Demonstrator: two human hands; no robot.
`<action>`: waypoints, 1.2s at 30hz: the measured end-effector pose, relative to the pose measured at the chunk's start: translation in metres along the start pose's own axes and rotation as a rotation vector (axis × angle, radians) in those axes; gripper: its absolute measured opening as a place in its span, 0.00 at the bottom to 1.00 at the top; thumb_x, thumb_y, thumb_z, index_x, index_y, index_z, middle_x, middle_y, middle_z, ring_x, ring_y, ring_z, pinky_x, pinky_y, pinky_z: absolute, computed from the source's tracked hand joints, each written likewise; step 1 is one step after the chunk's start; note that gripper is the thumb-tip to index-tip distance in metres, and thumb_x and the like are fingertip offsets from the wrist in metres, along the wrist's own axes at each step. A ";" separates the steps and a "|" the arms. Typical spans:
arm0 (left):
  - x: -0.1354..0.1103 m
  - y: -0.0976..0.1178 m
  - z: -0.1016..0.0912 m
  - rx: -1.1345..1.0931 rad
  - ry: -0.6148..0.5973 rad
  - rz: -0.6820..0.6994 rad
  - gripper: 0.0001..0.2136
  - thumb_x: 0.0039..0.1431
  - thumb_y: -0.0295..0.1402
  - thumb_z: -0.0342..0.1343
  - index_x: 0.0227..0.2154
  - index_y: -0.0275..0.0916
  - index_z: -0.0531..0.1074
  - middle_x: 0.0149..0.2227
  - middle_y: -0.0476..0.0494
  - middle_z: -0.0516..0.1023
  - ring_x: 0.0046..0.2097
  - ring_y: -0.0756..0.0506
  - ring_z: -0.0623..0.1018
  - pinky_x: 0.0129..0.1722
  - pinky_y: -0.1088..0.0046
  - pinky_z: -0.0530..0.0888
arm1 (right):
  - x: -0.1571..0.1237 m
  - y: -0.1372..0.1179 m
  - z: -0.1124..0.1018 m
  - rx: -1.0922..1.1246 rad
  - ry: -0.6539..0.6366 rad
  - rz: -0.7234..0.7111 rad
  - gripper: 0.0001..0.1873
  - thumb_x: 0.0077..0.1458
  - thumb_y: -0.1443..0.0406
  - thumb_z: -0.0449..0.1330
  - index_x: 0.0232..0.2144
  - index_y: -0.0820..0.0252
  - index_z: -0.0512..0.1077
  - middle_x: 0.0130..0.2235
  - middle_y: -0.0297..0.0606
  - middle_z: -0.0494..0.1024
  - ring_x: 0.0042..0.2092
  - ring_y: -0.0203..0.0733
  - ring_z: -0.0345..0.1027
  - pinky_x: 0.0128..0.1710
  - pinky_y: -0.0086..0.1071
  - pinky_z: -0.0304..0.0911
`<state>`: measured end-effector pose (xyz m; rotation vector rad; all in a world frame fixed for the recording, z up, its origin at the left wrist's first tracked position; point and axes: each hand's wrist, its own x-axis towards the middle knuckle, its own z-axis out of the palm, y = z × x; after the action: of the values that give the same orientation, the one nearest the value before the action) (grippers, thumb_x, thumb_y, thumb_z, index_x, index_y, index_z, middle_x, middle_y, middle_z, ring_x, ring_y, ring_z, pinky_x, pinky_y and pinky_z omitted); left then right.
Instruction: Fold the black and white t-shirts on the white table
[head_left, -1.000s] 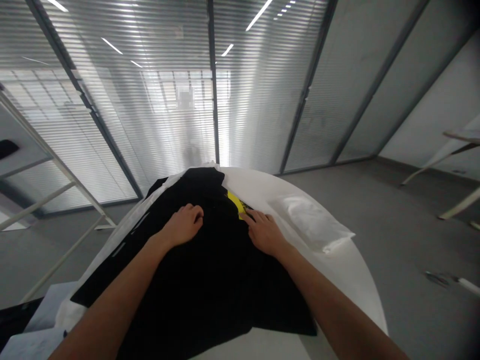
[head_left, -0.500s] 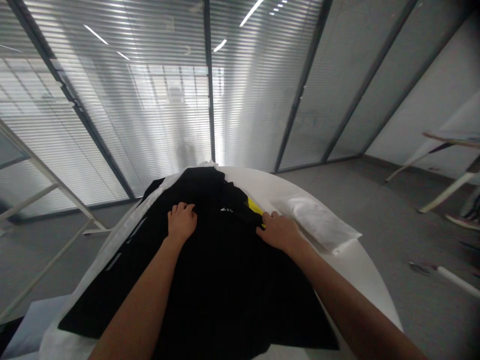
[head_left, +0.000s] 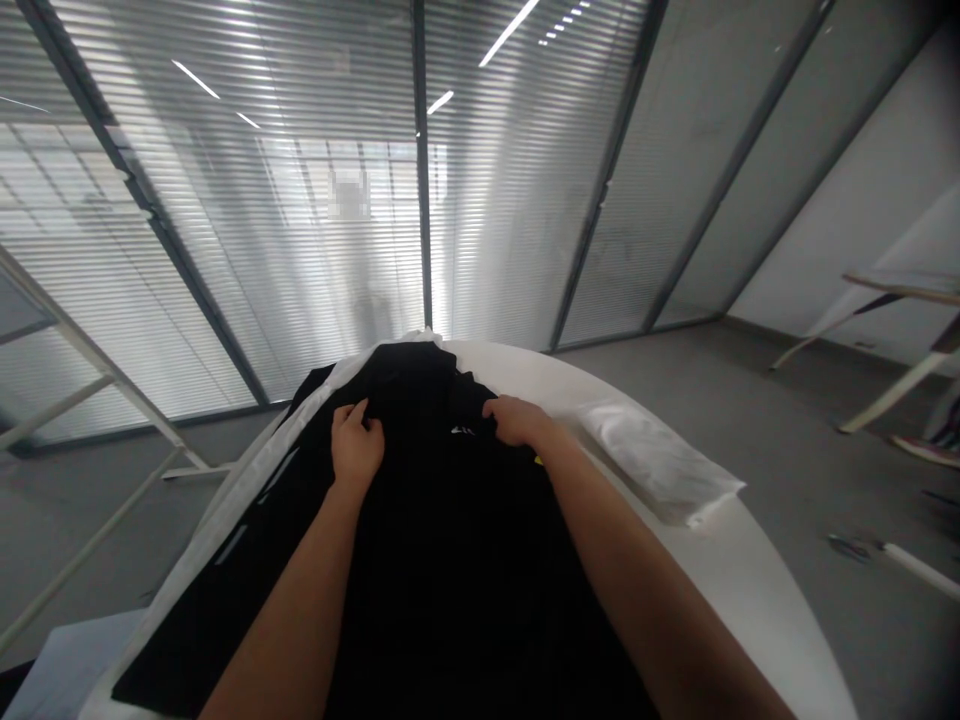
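Note:
A black garment point(head_left: 450, 570) with a small white logo lies spread over the round white table point(head_left: 757, 590). My left hand point(head_left: 358, 445) rests on its left part, the fingers curled in and the thumb close to the index finger on the cloth. Near the logo, my right hand point(head_left: 517, 420) pinches the garment's upper right edge. A tiny bit of yellow point(head_left: 538, 460) peeks out below my right wrist. Along the left side, pale stripes point(head_left: 231, 545) mark the black cloth, and a white cloth point(head_left: 300, 415) shows at its border.
A white plastic-wrapped packet point(head_left: 652, 460) lies on the table's right side. To the left stands a pale metal frame point(head_left: 135, 390). Glass partitions with blinds point(head_left: 495, 230) rise behind the table. Another table point(head_left: 900, 290) stands at the far right, with a shoe point(head_left: 926, 448) near it.
My right hand has moved left and slightly up with the garment's edge, covering most of the yellow area. My left hand has shifted slightly left, and its fingers are more curled.

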<state>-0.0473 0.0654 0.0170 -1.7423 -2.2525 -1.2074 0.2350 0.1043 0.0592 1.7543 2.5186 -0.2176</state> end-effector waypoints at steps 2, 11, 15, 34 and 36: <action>0.009 -0.011 -0.010 -0.014 0.093 -0.104 0.21 0.58 0.31 0.46 0.52 0.31 0.71 0.49 0.34 0.71 0.52 0.40 0.71 0.57 0.63 0.66 | 0.005 0.013 0.002 0.035 0.015 0.034 0.20 0.52 0.69 0.56 0.48 0.54 0.72 0.50 0.40 0.75 0.49 0.45 0.69 0.46 0.33 0.63; -0.003 0.004 -0.020 0.215 0.133 0.003 0.20 0.57 0.29 0.49 0.53 0.40 0.69 0.54 0.35 0.67 0.56 0.35 0.66 0.55 0.52 0.64 | -0.001 0.017 0.009 0.149 -0.064 0.042 0.41 0.43 0.50 0.67 0.59 0.56 0.64 0.55 0.48 0.69 0.52 0.52 0.68 0.49 0.38 0.63; -0.013 0.014 -0.003 0.193 -0.253 0.275 0.20 0.59 0.32 0.48 0.54 0.45 0.70 0.55 0.41 0.69 0.57 0.39 0.66 0.55 0.59 0.64 | 0.001 0.023 0.008 0.160 -0.045 0.009 0.29 0.49 0.62 0.65 0.55 0.56 0.68 0.52 0.44 0.73 0.50 0.46 0.69 0.48 0.33 0.63; -0.017 0.007 0.006 0.234 -0.397 0.245 0.20 0.60 0.37 0.47 0.54 0.48 0.71 0.58 0.43 0.68 0.59 0.37 0.65 0.57 0.55 0.62 | -0.023 0.055 -0.030 0.285 0.786 0.791 0.20 0.60 0.63 0.46 0.48 0.61 0.72 0.52 0.53 0.70 0.54 0.58 0.60 0.49 0.47 0.56; -0.017 0.008 0.006 0.234 -0.396 0.249 0.20 0.60 0.37 0.47 0.54 0.48 0.71 0.57 0.42 0.68 0.59 0.37 0.64 0.57 0.55 0.62 | -0.012 0.028 -0.025 0.247 0.700 0.603 0.20 0.60 0.62 0.47 0.50 0.60 0.71 0.52 0.51 0.71 0.54 0.57 0.60 0.51 0.48 0.55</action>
<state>-0.0324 0.0560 0.0091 -2.2301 -2.1560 -0.5661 0.2661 0.1068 0.0835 3.0156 2.2040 0.1619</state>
